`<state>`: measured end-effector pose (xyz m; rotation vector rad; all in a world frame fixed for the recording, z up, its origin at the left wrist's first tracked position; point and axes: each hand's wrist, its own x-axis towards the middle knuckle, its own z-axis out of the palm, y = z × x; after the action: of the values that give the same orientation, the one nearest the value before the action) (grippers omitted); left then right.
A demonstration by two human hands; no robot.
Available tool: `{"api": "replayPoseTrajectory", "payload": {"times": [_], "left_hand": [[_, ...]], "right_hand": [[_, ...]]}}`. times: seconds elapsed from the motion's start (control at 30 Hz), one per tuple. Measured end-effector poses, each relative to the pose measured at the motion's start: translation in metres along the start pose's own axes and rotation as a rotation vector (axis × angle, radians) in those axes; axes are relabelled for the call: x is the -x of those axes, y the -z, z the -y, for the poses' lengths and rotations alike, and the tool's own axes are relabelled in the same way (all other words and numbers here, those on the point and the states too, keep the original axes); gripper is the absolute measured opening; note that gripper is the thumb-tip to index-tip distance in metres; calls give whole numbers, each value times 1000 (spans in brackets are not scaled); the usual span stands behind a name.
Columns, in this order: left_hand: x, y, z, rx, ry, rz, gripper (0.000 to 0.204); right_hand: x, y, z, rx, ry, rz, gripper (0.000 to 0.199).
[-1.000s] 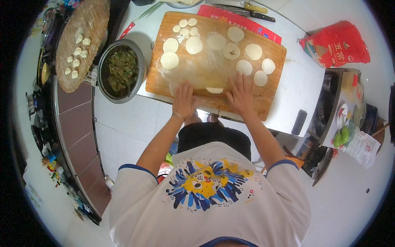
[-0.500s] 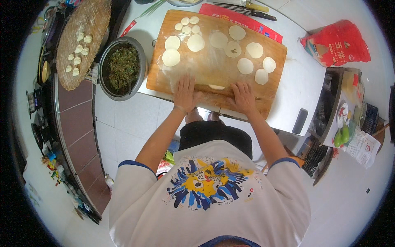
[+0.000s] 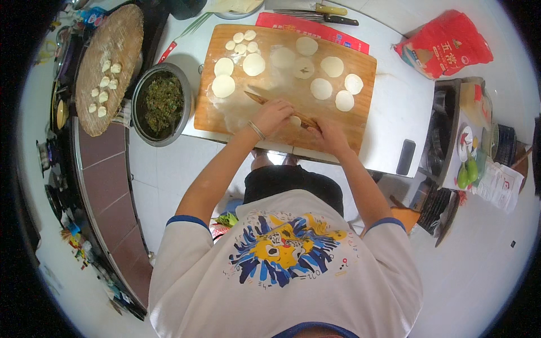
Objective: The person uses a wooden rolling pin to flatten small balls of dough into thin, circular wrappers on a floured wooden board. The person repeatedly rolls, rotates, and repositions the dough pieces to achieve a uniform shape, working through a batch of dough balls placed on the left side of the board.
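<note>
A wooden cutting board (image 3: 225, 115) lies on the white table, dusted with flour. Several flat round dough wrappers (image 3: 322, 88) and small dough pieces (image 3: 239, 38) are spread over its far half. A thin wooden rolling pin (image 3: 255, 97) lies slanted across the near part of the board. My left hand (image 3: 272, 116) presses on the pin's middle, a bracelet at the wrist. My right hand (image 3: 327, 135) sits on the pin's right end by the board's near edge. A small disc of dough (image 3: 295, 120) shows between my hands under the pin.
A metal bowl of chopped green filling (image 3: 162, 104) stands left of the board. A round woven tray with several folded dumplings (image 3: 107, 67) is farther left. A red bag (image 3: 448, 45), knives (image 3: 327, 14), a dark phone (image 3: 404, 157) and a cluttered side stand (image 3: 470, 152) lie to the right.
The rolling pin lay level along the board's near edge; now it is slanted, with my left hand farther up the board and my right hand nearer me.
</note>
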<state>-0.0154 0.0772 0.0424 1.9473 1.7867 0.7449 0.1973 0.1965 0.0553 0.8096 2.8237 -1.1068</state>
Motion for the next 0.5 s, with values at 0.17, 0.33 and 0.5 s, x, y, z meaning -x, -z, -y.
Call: {"api": "replayPoseTrajectory", "payload": {"times": [0.17,0.33,0.5], "left_hand": [[-6,-2,-7,-7,-20,59,16],[0,10,-28,29,-233,-31,19],[8,1,-41,74,-74,-136,21]], "right_hand": [[5,2,-13,-327,-167,156,30],[13,17,3,-1331,-976,529,37],[14,16,6,-1350,-852,551,41]]}}
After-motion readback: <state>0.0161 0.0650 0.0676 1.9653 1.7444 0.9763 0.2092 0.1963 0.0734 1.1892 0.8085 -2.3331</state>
